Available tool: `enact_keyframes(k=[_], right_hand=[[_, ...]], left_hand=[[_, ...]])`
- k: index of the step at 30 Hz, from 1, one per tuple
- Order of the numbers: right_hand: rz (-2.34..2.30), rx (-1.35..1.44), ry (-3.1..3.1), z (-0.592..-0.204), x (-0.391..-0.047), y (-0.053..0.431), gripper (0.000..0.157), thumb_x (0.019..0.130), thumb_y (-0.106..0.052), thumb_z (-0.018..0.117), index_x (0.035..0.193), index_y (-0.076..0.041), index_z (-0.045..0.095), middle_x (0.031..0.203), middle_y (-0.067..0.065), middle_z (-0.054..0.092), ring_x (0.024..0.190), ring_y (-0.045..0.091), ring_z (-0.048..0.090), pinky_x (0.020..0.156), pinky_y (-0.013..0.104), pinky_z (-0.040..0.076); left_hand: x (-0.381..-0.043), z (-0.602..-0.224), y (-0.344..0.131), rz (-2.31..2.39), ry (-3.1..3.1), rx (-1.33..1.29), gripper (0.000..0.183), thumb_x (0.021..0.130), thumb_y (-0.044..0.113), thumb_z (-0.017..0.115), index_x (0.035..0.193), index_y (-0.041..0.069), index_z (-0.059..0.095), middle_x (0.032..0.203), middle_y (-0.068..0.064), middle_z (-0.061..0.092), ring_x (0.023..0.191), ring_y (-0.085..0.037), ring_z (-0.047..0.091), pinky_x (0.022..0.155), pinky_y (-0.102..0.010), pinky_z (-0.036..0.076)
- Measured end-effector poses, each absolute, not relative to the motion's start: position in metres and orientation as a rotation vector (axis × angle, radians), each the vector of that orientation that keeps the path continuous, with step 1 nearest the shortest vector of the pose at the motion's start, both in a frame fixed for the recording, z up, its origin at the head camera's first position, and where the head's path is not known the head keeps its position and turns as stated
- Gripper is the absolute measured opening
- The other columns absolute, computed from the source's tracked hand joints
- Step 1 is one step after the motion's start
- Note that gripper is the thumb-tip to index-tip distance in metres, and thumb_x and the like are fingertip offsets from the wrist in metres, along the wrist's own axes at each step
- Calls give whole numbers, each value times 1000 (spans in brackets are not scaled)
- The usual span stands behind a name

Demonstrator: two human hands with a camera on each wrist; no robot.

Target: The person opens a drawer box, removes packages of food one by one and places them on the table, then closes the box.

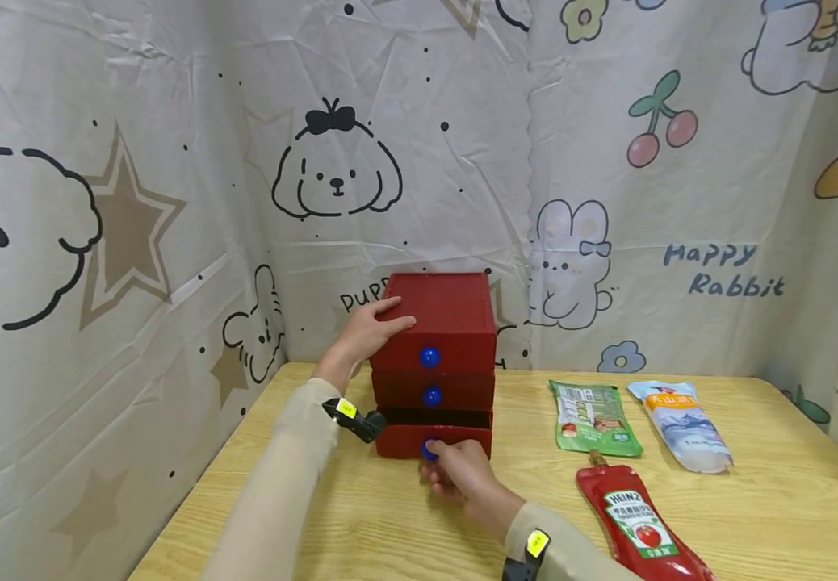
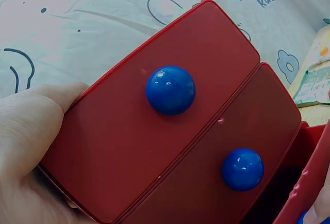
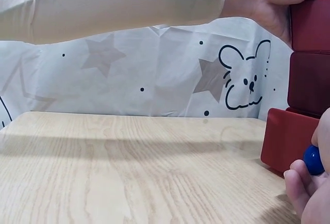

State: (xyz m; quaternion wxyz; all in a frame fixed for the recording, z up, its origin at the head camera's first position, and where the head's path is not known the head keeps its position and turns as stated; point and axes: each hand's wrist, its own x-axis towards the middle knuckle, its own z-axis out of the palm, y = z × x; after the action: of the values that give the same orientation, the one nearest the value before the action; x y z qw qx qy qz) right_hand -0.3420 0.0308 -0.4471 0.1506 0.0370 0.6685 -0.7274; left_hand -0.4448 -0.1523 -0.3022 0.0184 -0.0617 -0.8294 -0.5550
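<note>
A red three-drawer box [image 1: 439,303] with round blue knobs stands on the table. Its bottom drawer [image 1: 397,442] is pulled partly out, and a dark gap shows behind its front. My right hand [image 1: 466,476] pinches the bottom drawer's blue knob [image 3: 312,160] between thumb and fingers. At the box's upper left, my left hand [image 1: 368,331] rests against the side, with straight fingers laid over the top. In the left wrist view the upper knob [image 2: 170,91] and the middle knob [image 2: 243,169] show on closed drawers. The drawer's inside is too dark to make out.
To the right lie a green packet [image 1: 597,420], a blue-and-white pouch [image 1: 684,428] and a red ketchup pouch [image 1: 637,516] with a cap. A printed cloth [image 1: 455,186] hangs behind the wooden table [image 1: 375,524].
</note>
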Motion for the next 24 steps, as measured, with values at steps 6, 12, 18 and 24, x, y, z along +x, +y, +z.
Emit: enact_keyframes(k=[6, 12, 18, 24], right_hand=[[-2096, 86, 1916, -447, -347, 30, 35, 107, -23, 57, 109, 10, 67, 76, 8, 69, 53, 5, 52, 50, 17, 48], [-2113, 71, 1914, -449, -350, 30, 35, 107, -23, 57, 110, 11, 66, 78, 10, 69, 53, 6, 52, 50, 18, 49], [-2124, 62, 1924, -452, -355, 31, 35, 107, -23, 58, 111, 12, 65, 76, 10, 68, 53, 6, 53, 50, 19, 49], [-2117, 63, 1941, -451, -360, 33, 37, 105, -23, 59, 112, 12, 65, 75, 9, 68, 53, 7, 54, 52, 20, 50]], left_hand=[[-445, -302, -153, -1719, -2575, -192, 69, 97, 37, 74, 157, 18, 47, 161, -15, 36, 131, -39, 48, 107, -57, 42], [-446, -302, -153, -1718, -2574, -188, 69, 97, 37, 74, 157, 18, 47, 160, -15, 37, 130, -38, 48, 107, -56, 43], [-445, -303, -153, -1730, -2573, -185, 68, 97, 36, 74, 157, 18, 48, 160, -15, 37, 129, -38, 49, 107, -56, 43], [-444, -302, -153, -1717, -2580, -192, 68, 97, 36, 73, 157, 18, 47, 161, -15, 36, 131, -38, 47, 109, -57, 41]])
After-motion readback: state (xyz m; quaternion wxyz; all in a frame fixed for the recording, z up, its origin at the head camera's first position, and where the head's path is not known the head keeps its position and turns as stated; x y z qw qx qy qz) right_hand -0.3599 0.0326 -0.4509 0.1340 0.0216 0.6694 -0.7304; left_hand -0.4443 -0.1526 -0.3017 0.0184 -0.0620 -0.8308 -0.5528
